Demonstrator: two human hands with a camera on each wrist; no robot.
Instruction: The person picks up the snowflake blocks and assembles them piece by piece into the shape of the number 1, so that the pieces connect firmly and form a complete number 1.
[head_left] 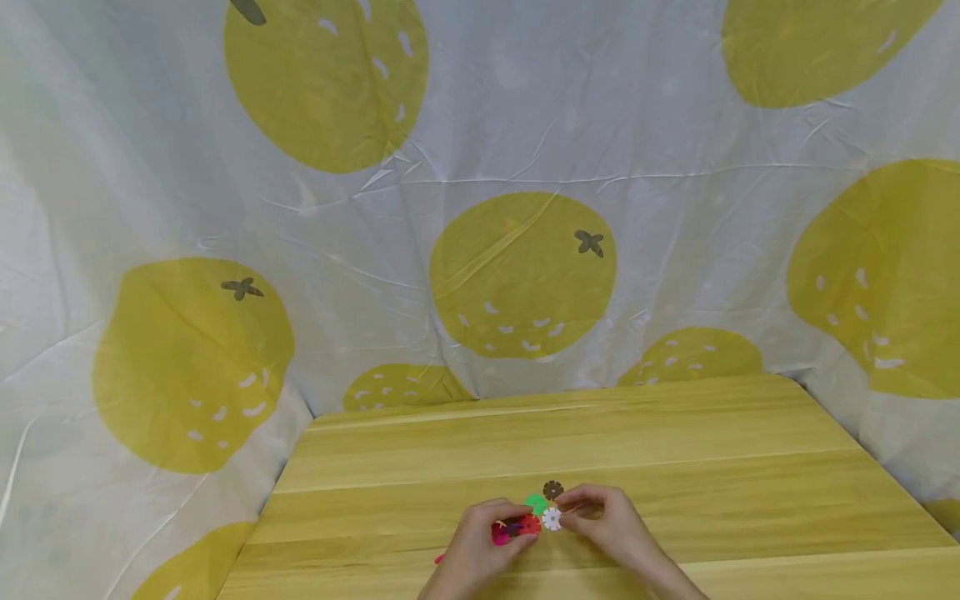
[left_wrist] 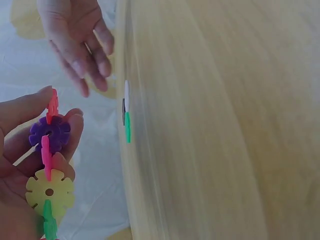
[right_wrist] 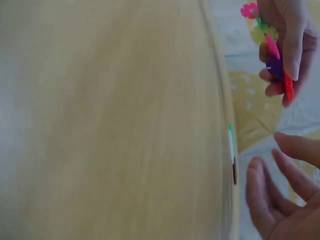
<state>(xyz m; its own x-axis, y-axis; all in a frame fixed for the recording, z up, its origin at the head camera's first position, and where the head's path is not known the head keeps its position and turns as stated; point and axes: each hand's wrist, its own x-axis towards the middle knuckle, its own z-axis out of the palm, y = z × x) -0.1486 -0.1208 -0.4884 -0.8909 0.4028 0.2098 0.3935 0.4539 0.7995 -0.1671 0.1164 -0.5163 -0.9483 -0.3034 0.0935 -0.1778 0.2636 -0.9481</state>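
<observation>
My left hand holds a chain of slotted plastic snowflake discs. Its thumb and fingers pinch the red disc at the chain's end. In the left wrist view, a purple disc, a pink disc, a yellow disc and a green disc follow, slotted edge to edge. My right hand is beside three loose discs on the table: white, green and brown. Both wrist views show its fingers loosely bent and apart, with nothing between them.
The wooden table extends beyond and to both sides of the hands. A white cloth with large yellow fruit prints hangs behind it and along its sides.
</observation>
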